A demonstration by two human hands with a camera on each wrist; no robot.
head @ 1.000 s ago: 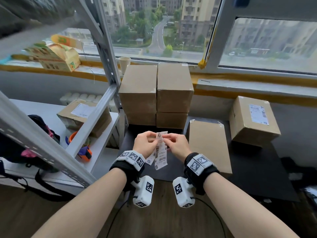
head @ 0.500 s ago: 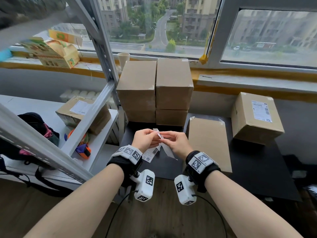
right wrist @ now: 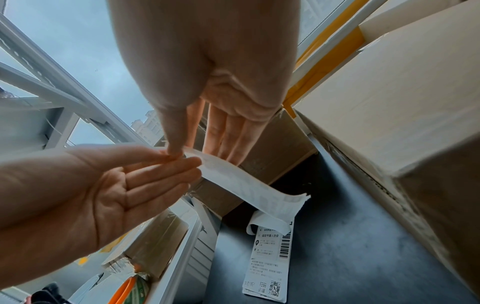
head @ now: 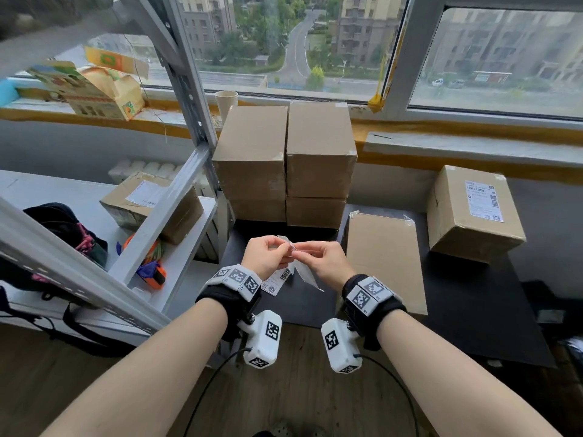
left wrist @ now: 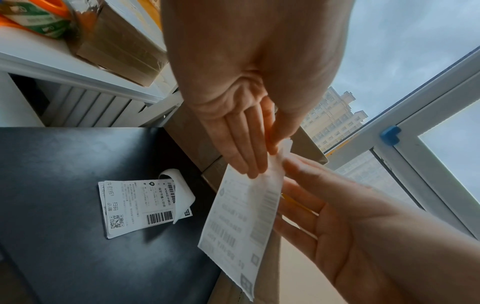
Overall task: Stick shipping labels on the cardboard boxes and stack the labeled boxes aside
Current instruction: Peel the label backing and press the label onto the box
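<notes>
- The left hand [head: 268, 255] and right hand [head: 325, 258] meet above the tabletop [head: 473, 310], fingertips together, both pinching the top edge of one label [left wrist: 244, 216].
- In each wrist view, thumb and forefinger nip the paper; the other fingers lie fairly straight.
- The label hangs from the pinch, slanting down toward 5 o'clock, and touches nothing else.
- Below the hands, at 6 o'clock from the pinch, a small pile of labels [left wrist: 137, 207] lies flat on the tabletop, its top sheet curled up at one end.
- At 3 o'clock from the hands a flat box [head: 383, 260] lies unlabeled.
- At 12 o'clock stand stacked boxes [head: 284, 159], two columns side by side, plain.
- At 2 o'clock, near the wall, sits a labeled box [head: 470, 216], apart from the rest.
- At 9 o'clock a shelf [head: 189, 244] carries another labeled carton [head: 151, 205].
</notes>
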